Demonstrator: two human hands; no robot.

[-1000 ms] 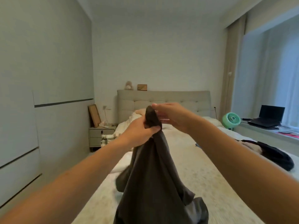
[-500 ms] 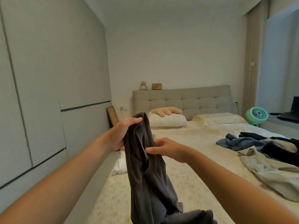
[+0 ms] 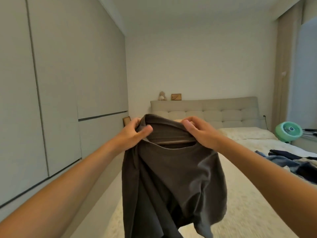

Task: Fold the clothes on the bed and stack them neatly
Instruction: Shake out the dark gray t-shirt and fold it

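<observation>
A dark grey T-shirt hangs in the air in front of me over the bed. My left hand pinches its left shoulder beside the collar. My right hand grips the right shoulder. The neck opening faces me between the hands, and the body of the shirt droops in loose folds, its lower hem out of view. A heap of other clothes, blue, dark and pale, lies on the right side of the bed.
Grey wardrobe doors run along the left wall, with a narrow aisle beside the bed. A padded headboard and a pillow are at the far end. A green fan stands at the right by the window.
The shirt hung bunched from my left hand with my right hand lower on it; now both hands hold it at the shoulders, spread apart with the collar open. My view swung right, then back.
</observation>
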